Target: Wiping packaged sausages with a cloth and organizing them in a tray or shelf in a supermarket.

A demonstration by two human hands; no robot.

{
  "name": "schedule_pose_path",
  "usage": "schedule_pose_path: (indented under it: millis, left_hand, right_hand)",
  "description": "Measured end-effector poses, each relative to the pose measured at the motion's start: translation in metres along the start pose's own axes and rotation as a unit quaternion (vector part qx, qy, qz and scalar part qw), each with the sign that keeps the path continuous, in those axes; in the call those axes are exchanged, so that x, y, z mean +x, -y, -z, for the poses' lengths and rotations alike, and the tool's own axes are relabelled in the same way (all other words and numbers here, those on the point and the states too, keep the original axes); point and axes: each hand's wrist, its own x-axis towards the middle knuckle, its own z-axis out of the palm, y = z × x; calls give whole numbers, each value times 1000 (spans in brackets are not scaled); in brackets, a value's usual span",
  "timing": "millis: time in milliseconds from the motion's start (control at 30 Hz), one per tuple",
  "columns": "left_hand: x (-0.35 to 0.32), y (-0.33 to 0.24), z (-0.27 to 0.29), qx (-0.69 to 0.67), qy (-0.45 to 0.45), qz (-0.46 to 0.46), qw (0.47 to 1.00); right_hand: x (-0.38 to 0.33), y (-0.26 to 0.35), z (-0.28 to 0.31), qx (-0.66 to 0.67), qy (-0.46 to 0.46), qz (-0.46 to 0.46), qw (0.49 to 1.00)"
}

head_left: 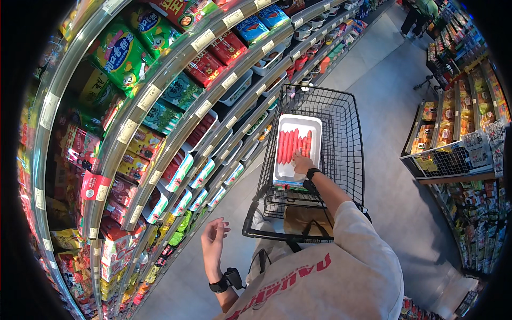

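- Shop aisle: grey floor (pixel 397 186), shelves (pixel 129 121) full of packs on L side, bin (pixel 453 160) of more packs on R.
- Cart (pixel 249 224) stood in front of the person; white tray (pixel 280 175) sat in it, w/ a brown bag (pixel 305 220) lower down, nr. the handle.
- Red sticks (pixel 288 144) lay in the tray, side by side, approx. parallel; tray base showed bare at the near end.
- R hand (pixel 302 164) reached in, fingers at the sticks' near ends; couldn't tell if grip was clamped on any or just touching.
- L hand (pixel 214 234) hung nr. the shelves, fingers apart from thumb & loosely curled, nothing visible in it.
- Progress (est.): sticks in tray & mostly lined up = done; handling of R-end ones looked unfinished. Couldn't tell if more were due.
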Motion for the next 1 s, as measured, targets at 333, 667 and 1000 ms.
schedule_pose_path:
  millis: [333, 667, 1000]
  left_hand:
    - [-3, 0, 1, -4, 1, -8, 1000]
    - [0, -1, 1, -3, 6, -7, 1000]
    - [0, 6, 5, 12, 4, 8, 1000]
  right_hand:
    - [-1, -5, 7, -25, 77, 36, 996]
    - [8, -14, -10, 36, 35, -16, 999]
    - [4, -11, 7, 80, -70, 0, 994]
